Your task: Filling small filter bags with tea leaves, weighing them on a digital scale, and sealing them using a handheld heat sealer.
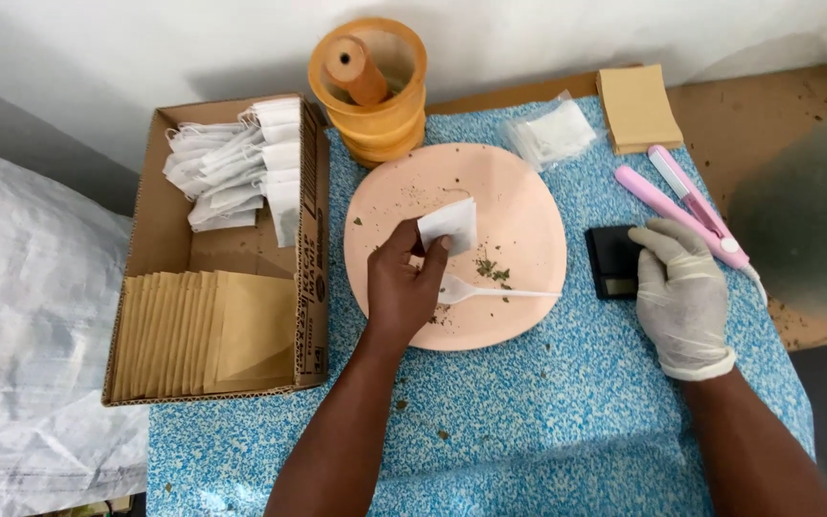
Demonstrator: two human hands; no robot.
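- The left hand (402, 287) is bare and hovers over the pink plate (519, 206), its thumb and fingers pinched together on a small white paper bag (450, 224), which is held up just above the plate's middle.
- A white plastic fork (490, 291) lies on the plate just beside this hand, its head close to the knuckles; whether the hand touches it cannot be told.
- A few green-brown crumbs (492, 269) sit on the plate between the bag and the fork.
- The right hand (683, 292) wears a white glove and rests flat, fingers loosely spread, on the blue speckled mat (547, 412); its fingertips touch the small black scale (613, 260), and it grips nothing.
- A pink sealing tool (686, 203) lies just beyond the gloved fingers.
- To the left, a cardboard box (160, 225) holds white bags and brown envelopes; an orange mortar (375, 86) stands behind the plate.
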